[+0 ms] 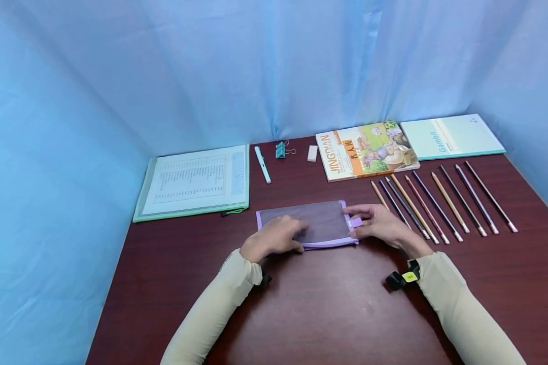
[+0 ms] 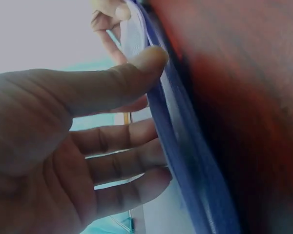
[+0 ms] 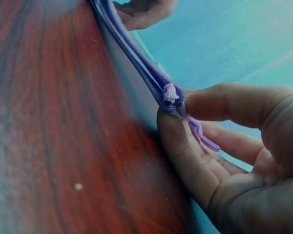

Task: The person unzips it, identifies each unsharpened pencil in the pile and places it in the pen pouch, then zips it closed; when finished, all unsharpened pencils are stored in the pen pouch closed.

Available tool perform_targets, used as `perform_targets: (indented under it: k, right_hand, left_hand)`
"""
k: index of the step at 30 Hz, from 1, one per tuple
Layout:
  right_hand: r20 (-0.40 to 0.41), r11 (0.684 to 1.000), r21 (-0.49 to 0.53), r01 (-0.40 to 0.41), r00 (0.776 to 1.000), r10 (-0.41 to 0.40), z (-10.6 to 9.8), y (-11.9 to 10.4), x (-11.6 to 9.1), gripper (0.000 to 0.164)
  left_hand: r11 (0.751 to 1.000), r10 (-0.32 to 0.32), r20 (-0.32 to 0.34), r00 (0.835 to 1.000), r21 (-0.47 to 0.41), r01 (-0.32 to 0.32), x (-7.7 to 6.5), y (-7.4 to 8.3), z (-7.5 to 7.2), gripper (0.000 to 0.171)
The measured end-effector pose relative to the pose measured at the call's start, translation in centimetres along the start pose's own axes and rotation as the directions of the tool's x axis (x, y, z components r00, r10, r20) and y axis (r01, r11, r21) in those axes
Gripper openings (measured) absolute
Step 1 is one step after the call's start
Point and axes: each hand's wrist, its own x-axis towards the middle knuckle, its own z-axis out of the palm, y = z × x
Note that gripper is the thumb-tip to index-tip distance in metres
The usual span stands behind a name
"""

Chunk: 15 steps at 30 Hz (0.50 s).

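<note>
A mesh zipper pouch (image 1: 325, 219) with purple edging lies flat on the table between both hands. My right hand (image 1: 384, 226) pinches its near right corner. In the right wrist view, thumb and a finger clasp the zipper end (image 3: 170, 93), with a purple fabric tab (image 3: 204, 136) beside them. Over the pouch's left part rests my left hand (image 1: 279, 234), fingers loosely extended on the mesh. Its thumb (image 2: 146, 68) touches the near zippered edge (image 2: 178, 141) in the left wrist view. The two zipper edges stand slightly apart there.
Several pencils (image 1: 447, 203) lie in a row at right. Behind them are a picture-covered book (image 1: 370, 150) and a pale notebook (image 1: 452, 136). A green-edged document folder (image 1: 192, 180) is at left; a pen (image 1: 262, 165), teal binder clip (image 1: 280, 150) and white eraser (image 1: 312, 153) lie at the back.
</note>
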Motion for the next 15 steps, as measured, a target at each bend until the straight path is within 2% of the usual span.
perform_targets:
  k: [4, 7, 11, 15]
  right_hand:
    - [0.002, 1.000, 0.016, 0.000, 1.000, 0.000, 0.1, -0.1, 0.1, 0.071]
    - [0.009, 0.998, 0.061, 0.009, 1.000, -0.010, 0.1, -0.2, 0.1, 0.070]
    - [-0.024, 0.994, 0.099, 0.036, 0.999, -0.034, 0.2, -0.6, -0.2, 0.068]
    - [-0.111, 0.998, 0.031, 0.060, 0.992, -0.057, 0.3, -1.3, -0.6, 0.065]
  left_hand:
    - [0.998, 0.056, -0.005, 0.998, -0.024, -0.056, 0.0, -0.2, -0.1, 0.004]
    - [0.997, 0.074, -0.047, 0.996, -0.017, -0.075, -0.1, -0.2, 0.1, 0.013]
    - [0.999, 0.041, -0.097, 0.994, -0.028, -0.044, -0.2, 0.1, -0.1, 0.013]
    - [0.998, -0.009, -0.161, 0.987, -0.055, 0.000, -0.5, 0.4, -0.5, 0.009]
